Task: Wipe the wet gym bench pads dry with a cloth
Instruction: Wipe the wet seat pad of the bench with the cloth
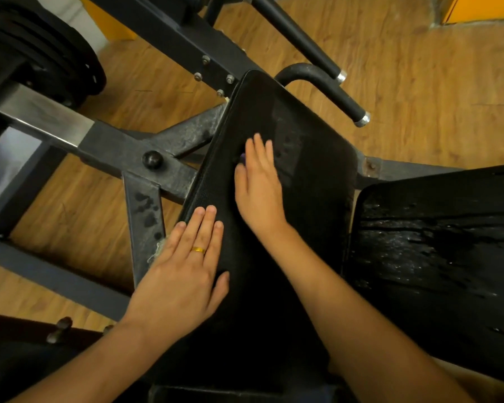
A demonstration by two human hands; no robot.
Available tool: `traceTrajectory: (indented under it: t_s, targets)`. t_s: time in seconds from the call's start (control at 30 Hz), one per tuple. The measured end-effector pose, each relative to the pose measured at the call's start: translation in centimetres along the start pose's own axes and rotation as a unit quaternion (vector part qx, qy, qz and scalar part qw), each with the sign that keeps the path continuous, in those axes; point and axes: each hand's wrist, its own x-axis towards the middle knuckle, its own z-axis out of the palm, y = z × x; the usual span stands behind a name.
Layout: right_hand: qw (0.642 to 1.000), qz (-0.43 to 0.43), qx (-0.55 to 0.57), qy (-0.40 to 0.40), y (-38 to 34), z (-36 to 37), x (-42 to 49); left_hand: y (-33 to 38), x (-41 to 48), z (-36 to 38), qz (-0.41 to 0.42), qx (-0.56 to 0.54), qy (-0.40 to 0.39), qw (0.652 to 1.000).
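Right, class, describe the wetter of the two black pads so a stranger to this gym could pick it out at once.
Find the long black pad in the middle, where the left hand and right hand lie flat. Across a gap to its right sits a second black pad. It alone is covered in glistening beads and streaks of water.

Single view. Wide-angle camera worn on my head, facing forward and steeply down. Close range: my left hand [184,274], right hand [259,190] and black bench pad [312,175] fill centre; steel frame [122,149], wooden floor [419,82] at margins.
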Motion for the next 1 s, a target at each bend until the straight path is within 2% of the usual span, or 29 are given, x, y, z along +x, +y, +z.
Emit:
traceTrajectory:
  t_s: [0.2, 0.3, 0.4, 0.53, 0.7, 0.83, 1.0]
  targets:
    - [0.996, 0.067, -0.018, 0.052, 0.9, -1.5, 13.5, -0.1, -0.2, 0.0, 0.001, -0.005, -0.003, 1.0]
    - [0.993, 0.097, -0.037, 0.054, 1.6, -2.2, 16.4, -0.2, -0.1, 0.0, 0.001, -0.006, -0.004, 1.0]
    - [0.997, 0.059, -0.035, 0.04, 0.9, -1.6, 12.5, -0.1, -0.1, -0.1, 0.0, -0.006, -0.002, 1.0]
    - [1.0, 0.009, -0.014, 0.023, 1.1, -0.9, 2.4, 0.0, 0.0, -0.1, 0.001, 0.001, -0.004, 1.0]
    - [1.0, 0.015, 0.001, -0.014, 1.2, -0.3, -9.3, 0.0, -0.1, -0.1, 0.003, 0.006, -0.004, 1.0]
    - [1.0, 0.016, -0.017, -0.017, 1.4, -0.3, -9.2, 0.0, 0.0, -0.1, 0.001, 0.01, -0.008, 1.0]
    - [0.999, -0.025, -0.047, -0.012, 0.1, -0.1, -3.6, 0.1, 0.0, -0.2, -0.001, 0.006, -0.003, 1.0]
